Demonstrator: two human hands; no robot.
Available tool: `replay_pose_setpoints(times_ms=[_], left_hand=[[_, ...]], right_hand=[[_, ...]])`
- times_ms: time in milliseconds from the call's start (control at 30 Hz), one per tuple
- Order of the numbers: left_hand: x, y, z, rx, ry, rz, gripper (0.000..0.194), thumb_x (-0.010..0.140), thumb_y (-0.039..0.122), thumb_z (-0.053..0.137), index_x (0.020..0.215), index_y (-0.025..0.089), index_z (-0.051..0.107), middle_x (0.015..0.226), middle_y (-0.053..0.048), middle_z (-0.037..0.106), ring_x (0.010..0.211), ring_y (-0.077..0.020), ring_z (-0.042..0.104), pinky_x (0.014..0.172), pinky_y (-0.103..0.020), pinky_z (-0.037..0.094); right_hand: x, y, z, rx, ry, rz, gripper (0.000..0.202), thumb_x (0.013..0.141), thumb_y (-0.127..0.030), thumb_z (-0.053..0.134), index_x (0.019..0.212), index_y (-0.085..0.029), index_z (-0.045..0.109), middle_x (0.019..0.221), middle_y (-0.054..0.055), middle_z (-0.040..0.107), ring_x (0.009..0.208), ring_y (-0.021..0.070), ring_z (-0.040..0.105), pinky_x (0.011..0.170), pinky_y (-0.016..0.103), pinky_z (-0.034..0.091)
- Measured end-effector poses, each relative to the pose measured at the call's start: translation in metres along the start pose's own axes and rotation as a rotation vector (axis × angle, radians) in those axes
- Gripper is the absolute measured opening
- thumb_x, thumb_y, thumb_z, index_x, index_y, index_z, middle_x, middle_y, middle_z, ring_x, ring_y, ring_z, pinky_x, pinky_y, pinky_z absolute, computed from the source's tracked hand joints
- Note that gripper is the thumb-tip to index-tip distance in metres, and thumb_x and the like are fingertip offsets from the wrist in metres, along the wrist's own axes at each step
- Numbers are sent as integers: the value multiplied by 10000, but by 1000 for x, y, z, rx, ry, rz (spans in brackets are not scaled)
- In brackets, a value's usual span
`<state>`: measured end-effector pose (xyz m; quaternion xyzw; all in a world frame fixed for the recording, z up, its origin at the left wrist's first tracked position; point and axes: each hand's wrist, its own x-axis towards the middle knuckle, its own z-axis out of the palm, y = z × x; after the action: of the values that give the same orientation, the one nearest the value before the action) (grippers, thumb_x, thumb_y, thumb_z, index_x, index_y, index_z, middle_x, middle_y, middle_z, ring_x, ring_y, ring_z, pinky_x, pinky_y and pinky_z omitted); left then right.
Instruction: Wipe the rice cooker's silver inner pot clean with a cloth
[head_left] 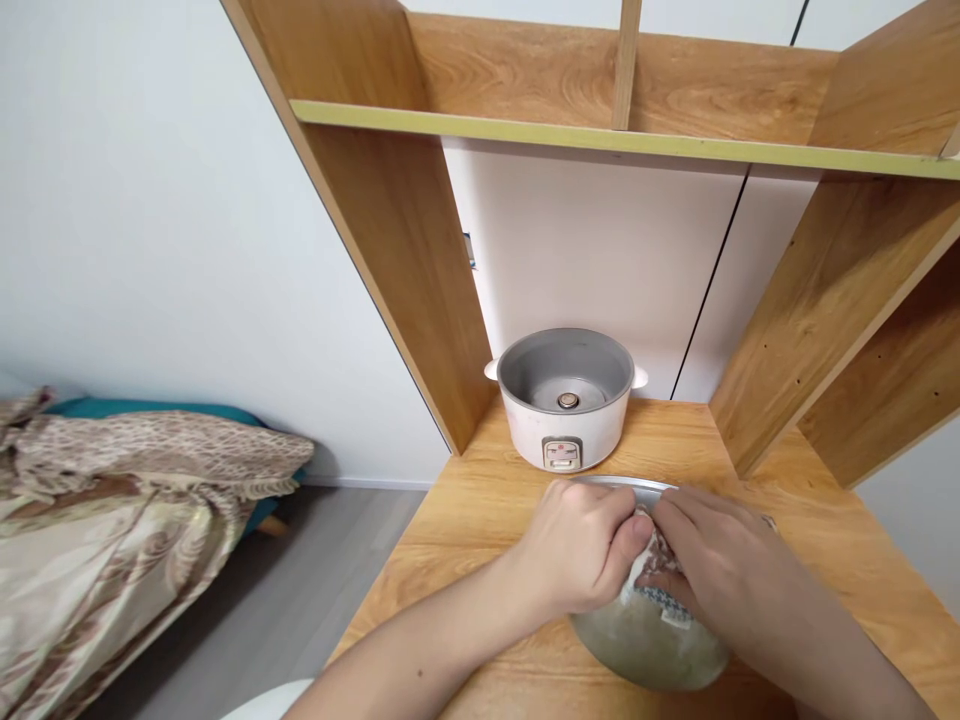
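A round metal pot is tilted on the wooden desk, its rim towards the back. My left hand is closed at its upper left, thumb and fingers on a patterned cloth. On the right side, my right hand is curled over the same cloth, against the pot. The hands nearly meet over the cloth, and they hide much of the pot's rim. Behind them stands a white rice cooker body with no lid, its grey inside and central heating knob showing.
The wooden desk has shelf uprights on both sides and a shelf edge above the cooker. At the left, a teal seat is covered with patterned fabric. Part of a white object shows at the bottom edge.
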<state>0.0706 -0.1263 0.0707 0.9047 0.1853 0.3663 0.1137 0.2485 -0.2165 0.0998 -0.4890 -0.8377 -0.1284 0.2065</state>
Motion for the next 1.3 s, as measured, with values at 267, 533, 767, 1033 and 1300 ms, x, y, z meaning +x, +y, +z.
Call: replay_pose_setpoints(times_ms=[267, 533, 767, 1033, 1300], left_hand=[[2, -5, 0, -4, -17, 49, 416, 1071, 339, 324, 678, 239, 417, 529, 17, 516, 448, -140, 397, 483, -320, 234], [4, -10, -3, -45, -30, 34, 376, 1039, 318, 367, 671, 241, 388, 546, 15, 525, 471, -138, 426, 501, -310, 255], [4, -3, -6, 38, -2, 105, 420, 1064, 301, 350, 663, 229, 452, 543, 9, 523, 469, -143, 426, 495, -323, 264], [3, -2, -7, 30, 6, 145, 407, 1057, 287, 381, 664, 226, 465, 526, 23, 504, 446, -131, 420, 492, -320, 262], [6, -10, -10, -76, -63, -11, 351, 1006, 319, 413, 665, 237, 404, 539, 29, 479, 472, -130, 379, 503, -312, 226]], right_hand=[[-9, 15, -3, 106, -123, 40, 236, 976, -321, 776, 933, -213, 570, 867, 35, 688, 744, 231, 679, 623, 345, 490], [-17, 26, -1, 183, -221, 127, 236, 1008, -385, 734, 1000, -215, 570, 960, 55, 683, 848, 271, 688, 703, 396, 521], [-10, 19, -4, 196, -202, 96, 247, 951, -296, 806, 958, -209, 575, 902, 31, 677, 775, 249, 675, 644, 368, 490], [-3, 18, 1, 174, -164, 45, 285, 1022, -396, 715, 884, -207, 550, 838, 30, 649, 720, 222, 635, 615, 346, 444], [-2, 27, 0, 206, -219, 110, 258, 1105, -403, 541, 931, -213, 557, 914, 44, 660, 795, 230, 640, 673, 364, 466]])
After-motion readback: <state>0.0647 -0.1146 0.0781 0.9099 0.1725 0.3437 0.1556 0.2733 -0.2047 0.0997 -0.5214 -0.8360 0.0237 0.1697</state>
